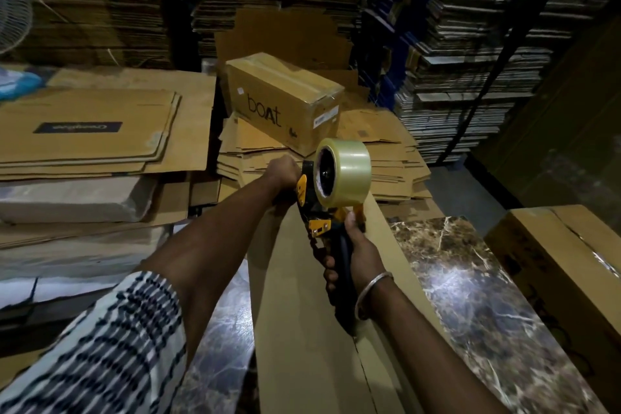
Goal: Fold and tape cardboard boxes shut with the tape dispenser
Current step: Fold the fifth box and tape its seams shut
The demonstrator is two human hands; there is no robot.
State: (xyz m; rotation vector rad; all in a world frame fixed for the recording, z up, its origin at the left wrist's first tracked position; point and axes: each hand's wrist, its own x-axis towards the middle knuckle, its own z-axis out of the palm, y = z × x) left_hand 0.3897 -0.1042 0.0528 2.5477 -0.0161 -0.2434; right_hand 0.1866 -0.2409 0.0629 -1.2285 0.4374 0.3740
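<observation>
The long cardboard box [302,329] you are working on lies flat on the marble-patterned bench [470,296], running away from you, its top seam visible at the near end. The tape dispenser [322,212], black and yellow, sits at the far end of that box, its clear tape roll [349,171] raised above the box top.

Your right hand [349,259] grips the dispenser's black handle, fingers curled round it, thumb up near the yellow frame; a metal bangle [373,289] sits on that wrist. Your left hand [284,171] is closed at the far end of the box, right against the dispenser's front; what the fingers hold cannot be made out. The left arm carries a striped sleeve [111,346].

Further out: a second box [564,265] stands at the right edge of the bench, apart from the first. Beyond the bench a sealed box marked "boAt" [285,101] rests tilted on a pile of flattened cartons [369,158]. To the left, large flat cardboard sheets [90,134] lie stacked. Tall stacks of flattened cardboard [470,44] fill the dim background
</observation>
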